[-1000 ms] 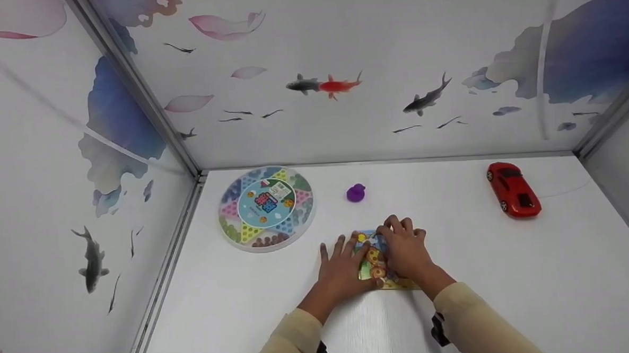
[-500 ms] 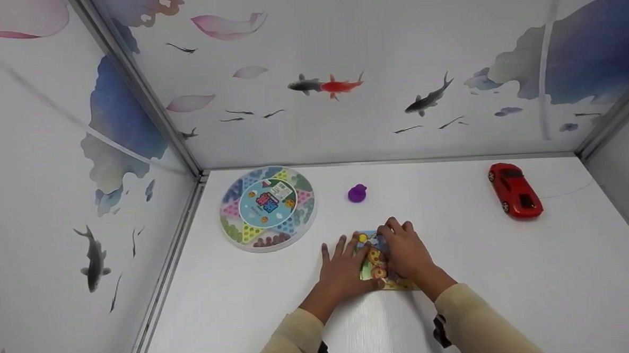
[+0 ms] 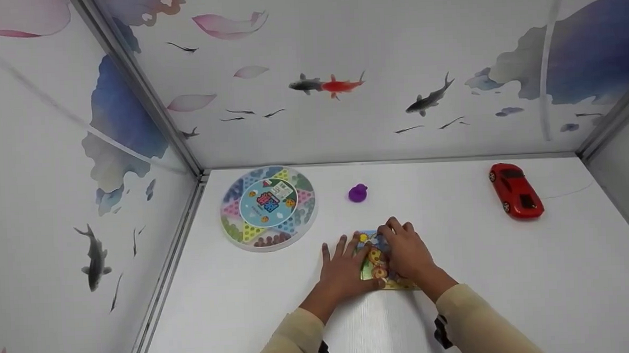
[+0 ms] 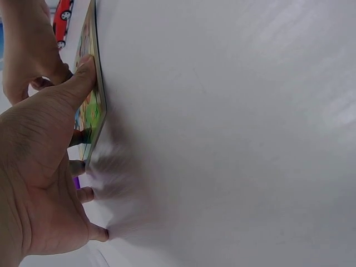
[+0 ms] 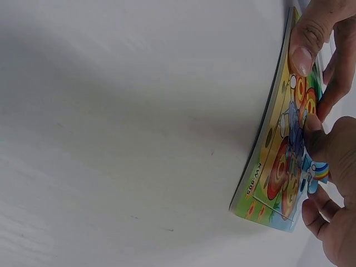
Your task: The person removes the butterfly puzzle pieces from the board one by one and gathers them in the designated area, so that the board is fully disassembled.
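Pressing board (image 3: 374,265) edge, left hand (image 3: 344,275) spreads fingers; right hand (image 3: 409,254) pinches rainbow piece (image 5: 318,170); red car (image 3: 517,191) well apart.

On the white worktop (image 4: 222,139), the left hand (image 4: 41,167) rests its thumb on the picture board (image 4: 92,114)'s edge near a corner; beyond are the right hand (image 4: 32,53) and a red car (image 4: 62,21).
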`<act>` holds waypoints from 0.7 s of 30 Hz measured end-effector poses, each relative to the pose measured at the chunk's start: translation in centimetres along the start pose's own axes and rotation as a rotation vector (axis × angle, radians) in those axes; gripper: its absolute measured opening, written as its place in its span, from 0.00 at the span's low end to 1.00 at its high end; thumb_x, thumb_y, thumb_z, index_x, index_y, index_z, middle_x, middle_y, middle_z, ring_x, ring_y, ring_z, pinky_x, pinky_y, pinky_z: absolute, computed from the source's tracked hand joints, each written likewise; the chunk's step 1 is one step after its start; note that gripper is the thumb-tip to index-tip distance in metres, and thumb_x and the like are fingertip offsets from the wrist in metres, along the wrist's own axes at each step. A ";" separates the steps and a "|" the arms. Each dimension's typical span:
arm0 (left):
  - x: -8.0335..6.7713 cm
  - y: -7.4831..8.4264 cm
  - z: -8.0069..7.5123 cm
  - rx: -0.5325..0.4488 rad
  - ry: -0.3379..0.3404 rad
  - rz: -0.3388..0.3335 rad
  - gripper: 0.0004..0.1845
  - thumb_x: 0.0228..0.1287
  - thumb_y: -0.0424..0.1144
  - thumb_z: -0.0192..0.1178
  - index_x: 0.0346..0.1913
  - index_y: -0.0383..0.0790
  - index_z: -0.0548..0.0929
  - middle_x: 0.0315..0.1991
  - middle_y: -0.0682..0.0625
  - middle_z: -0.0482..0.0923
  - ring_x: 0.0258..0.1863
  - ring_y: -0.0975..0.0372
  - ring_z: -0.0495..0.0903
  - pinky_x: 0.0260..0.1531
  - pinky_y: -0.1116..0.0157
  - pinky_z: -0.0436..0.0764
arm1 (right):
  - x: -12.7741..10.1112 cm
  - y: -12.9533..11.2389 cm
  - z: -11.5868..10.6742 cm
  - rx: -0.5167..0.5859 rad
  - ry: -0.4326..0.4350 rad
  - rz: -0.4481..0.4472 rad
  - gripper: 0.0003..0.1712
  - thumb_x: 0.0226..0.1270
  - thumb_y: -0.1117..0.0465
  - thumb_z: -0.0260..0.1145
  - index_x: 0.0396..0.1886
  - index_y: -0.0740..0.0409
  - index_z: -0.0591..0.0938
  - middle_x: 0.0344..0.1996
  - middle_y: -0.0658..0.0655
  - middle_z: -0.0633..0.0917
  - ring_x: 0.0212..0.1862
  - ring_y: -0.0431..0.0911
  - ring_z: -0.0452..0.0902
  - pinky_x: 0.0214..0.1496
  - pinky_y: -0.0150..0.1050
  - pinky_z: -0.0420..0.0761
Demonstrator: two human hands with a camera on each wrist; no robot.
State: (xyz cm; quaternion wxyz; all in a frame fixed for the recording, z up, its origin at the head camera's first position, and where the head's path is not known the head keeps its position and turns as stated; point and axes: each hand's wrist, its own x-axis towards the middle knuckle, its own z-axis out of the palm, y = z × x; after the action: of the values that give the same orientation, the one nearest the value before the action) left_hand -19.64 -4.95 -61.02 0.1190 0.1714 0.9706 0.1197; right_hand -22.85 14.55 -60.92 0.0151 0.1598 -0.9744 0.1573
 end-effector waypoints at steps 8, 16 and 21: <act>0.1 0.2 0.0 0.006 0.006 0.003 0.53 0.67 0.78 0.64 0.88 0.58 0.65 0.92 0.50 0.52 0.91 0.47 0.54 0.85 0.30 0.56 | -0.2 -0.3 0.1 -0.023 0.021 -0.067 0.30 0.65 0.73 0.79 0.67 0.62 0.83 0.63 0.61 0.77 0.60 0.59 0.72 0.65 0.59 0.86; 0.0 0.1 0.2 0.007 0.002 -0.001 0.52 0.67 0.77 0.64 0.88 0.59 0.64 0.92 0.51 0.52 0.91 0.48 0.53 0.86 0.30 0.54 | -0.3 1.1 -0.3 -0.070 0.070 -0.064 0.24 0.73 0.64 0.77 0.67 0.55 0.86 0.62 0.59 0.82 0.62 0.60 0.74 0.61 0.64 0.81; 0.0 0.0 0.1 -0.026 0.018 0.001 0.52 0.66 0.76 0.66 0.88 0.59 0.65 0.92 0.50 0.52 0.91 0.47 0.53 0.86 0.30 0.54 | -0.7 3.4 -1.4 -0.033 0.102 0.001 0.27 0.71 0.63 0.80 0.68 0.54 0.85 0.62 0.61 0.84 0.64 0.62 0.75 0.61 0.68 0.81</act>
State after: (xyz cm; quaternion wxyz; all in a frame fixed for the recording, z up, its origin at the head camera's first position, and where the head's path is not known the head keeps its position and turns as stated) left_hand -19.57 -4.97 -61.13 0.1124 0.1693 0.9700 0.1337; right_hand -23.32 18.28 -60.73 0.0675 0.1508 -0.9749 0.1492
